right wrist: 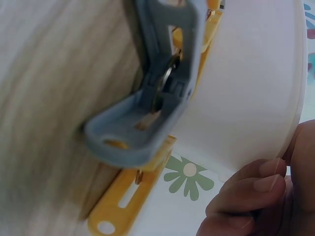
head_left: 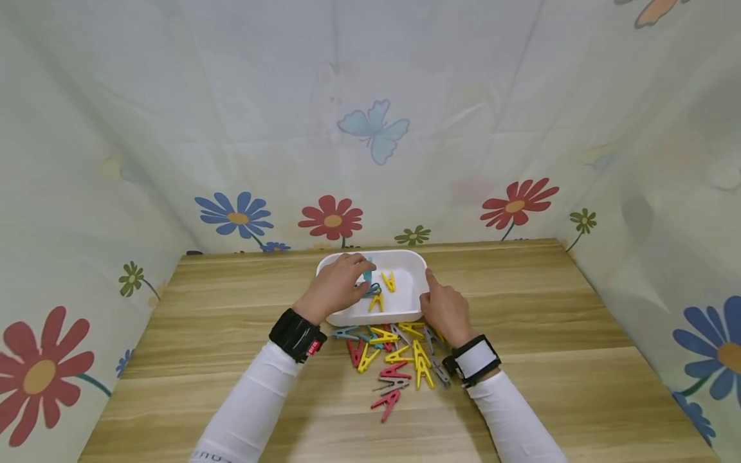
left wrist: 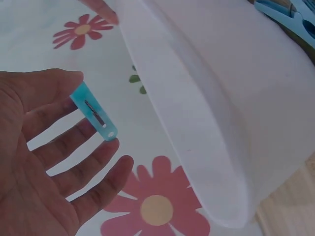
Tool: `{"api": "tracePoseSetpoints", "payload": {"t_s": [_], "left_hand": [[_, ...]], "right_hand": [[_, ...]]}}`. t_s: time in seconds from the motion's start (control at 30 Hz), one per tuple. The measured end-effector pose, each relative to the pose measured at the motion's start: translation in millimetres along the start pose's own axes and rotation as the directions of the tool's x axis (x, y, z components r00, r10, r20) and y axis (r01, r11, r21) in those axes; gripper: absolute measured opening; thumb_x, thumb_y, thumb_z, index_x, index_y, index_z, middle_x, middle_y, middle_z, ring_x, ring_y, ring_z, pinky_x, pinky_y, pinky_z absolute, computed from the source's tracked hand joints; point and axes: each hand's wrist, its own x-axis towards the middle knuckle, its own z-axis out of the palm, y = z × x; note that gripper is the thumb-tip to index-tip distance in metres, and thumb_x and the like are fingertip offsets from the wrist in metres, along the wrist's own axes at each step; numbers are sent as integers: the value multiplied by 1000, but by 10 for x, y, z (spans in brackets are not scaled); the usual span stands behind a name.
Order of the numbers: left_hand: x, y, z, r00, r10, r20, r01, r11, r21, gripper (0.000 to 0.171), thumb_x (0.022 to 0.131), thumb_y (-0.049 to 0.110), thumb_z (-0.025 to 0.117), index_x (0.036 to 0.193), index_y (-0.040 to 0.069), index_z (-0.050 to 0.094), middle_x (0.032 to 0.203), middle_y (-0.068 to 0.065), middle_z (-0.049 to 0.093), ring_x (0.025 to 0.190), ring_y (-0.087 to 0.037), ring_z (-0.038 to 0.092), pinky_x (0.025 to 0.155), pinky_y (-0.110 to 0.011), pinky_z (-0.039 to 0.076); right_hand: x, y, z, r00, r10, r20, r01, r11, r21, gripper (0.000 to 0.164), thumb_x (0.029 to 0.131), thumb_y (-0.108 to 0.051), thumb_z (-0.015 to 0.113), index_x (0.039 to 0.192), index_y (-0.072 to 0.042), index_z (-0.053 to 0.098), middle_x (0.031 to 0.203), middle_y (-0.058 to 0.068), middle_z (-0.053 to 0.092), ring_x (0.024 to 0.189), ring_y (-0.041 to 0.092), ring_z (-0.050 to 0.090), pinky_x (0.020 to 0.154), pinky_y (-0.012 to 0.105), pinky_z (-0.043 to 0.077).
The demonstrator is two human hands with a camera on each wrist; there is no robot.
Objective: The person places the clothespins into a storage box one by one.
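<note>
My left hand [head_left: 332, 289] reaches over the white tray [head_left: 376, 319] and pinches a light blue clothespin [left wrist: 94, 112] between thumb and fingers, the other fingers spread. Inside the tray lie two yellow clothespins [head_left: 388, 282] and a darker blue clothespin [head_left: 373, 290], partly covered by the left hand. At the tray's right end, my right hand [head_left: 448, 312] grips the rim, its index finger stretched along the side. In the right wrist view that hand's lower fingers [right wrist: 246, 196] are curled beside the tray wall [right wrist: 241, 93].
A loose pile of yellow, red, grey and blue clothespins [head_left: 399, 354] lies on the wooden table [head_left: 231, 334] just in front of the tray. One grey clothespin [right wrist: 147, 93] is close to the right wrist. A flowered curtain [head_left: 278, 128] surrounds the table at the back and sides.
</note>
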Motion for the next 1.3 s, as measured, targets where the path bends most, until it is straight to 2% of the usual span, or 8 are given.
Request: {"api": "tracePoseSetpoints", "payload": {"t_s": [0.27, 0.43, 0.6, 0.7, 0.83, 0.93, 1.13, 1.3], "left_hand": [[84, -105, 158, 997, -51, 56, 54, 998, -40, 31, 91, 22, 69, 121, 14, 69, 120, -6, 66, 115, -26, 59, 86, -41, 54], [121, -145, 226, 990, -101, 98, 105, 994, -43, 32, 91, 22, 69, 123, 15, 68, 122, -5, 66, 116, -25, 58, 86, -42, 54], [138, -183, 295, 981, -141, 136, 152, 985, -80, 42, 92, 25, 69, 133, 18, 62, 133, -5, 62, 124, -24, 56, 96, -45, 51], [119, -195, 312, 975, -150, 161, 168, 981, -100, 57, 93, 33, 67, 145, 21, 49, 148, -6, 51, 138, -24, 45, 105, -48, 45], [90, -183, 279, 977, -118, 180, 137, 985, -100, 73, 91, 46, 65, 153, 22, 36, 159, -9, 34, 149, -30, 27, 115, -50, 33], [67, -151, 224, 980, -82, 183, 100, 991, -91, 78, 90, 51, 64, 155, 22, 32, 162, -10, 27, 151, -34, 21, 120, -52, 25], [-7, -52, 87, 987, -45, 156, 55, 997, -61, 80, 89, 55, 63, 155, 23, 31, 164, -9, 22, 151, -35, 19, 120, -54, 22], [-106, 46, -37, 995, -13, 95, 17, 999, -38, 79, 90, 53, 64, 155, 23, 32, 163, -7, 25, 151, -33, 22, 120, -52, 22]], "right_hand": [[5, -24, -24, 1000, 10, 16, -10, 1000, 8, 58, 94, -17, 53, 150, -6, 40, 55, 6, 48, 46, 21, 44, 42, 30, 28], [2, -22, -27, 1000, 4, 9, -4, 1000, 3, 58, 94, -18, 53, 149, -6, 41, 55, 6, 48, 46, 21, 44, 42, 30, 28], [0, -15, -19, 1000, -3, 4, 3, 1000, 1, 57, 94, -19, 54, 149, -5, 41, 55, 6, 48, 46, 21, 45, 42, 30, 29], [-2, -13, -13, 1000, -6, 6, 6, 1000, 0, 57, 95, -19, 54, 149, -5, 41, 55, 6, 48, 46, 21, 45, 42, 30, 29], [0, -15, -18, 1000, -6, 5, 6, 1000, 0, 57, 94, -19, 54, 149, -6, 42, 55, 7, 49, 46, 21, 45, 42, 31, 30], [6, -10, -22, 1000, -4, 5, 4, 1000, -3, 58, 94, -19, 54, 149, -6, 42, 56, 7, 49, 46, 21, 45, 42, 31, 30], [13, 3, -20, 1000, -4, 8, 4, 1000, -7, 58, 94, -19, 54, 149, -6, 42, 55, 7, 49, 46, 21, 45, 41, 31, 29], [18, 6, -21, 1000, -1, 13, 1, 1000, -1, 58, 94, -19, 54, 149, -6, 41, 56, 7, 49, 47, 21, 45, 42, 31, 30]]}}
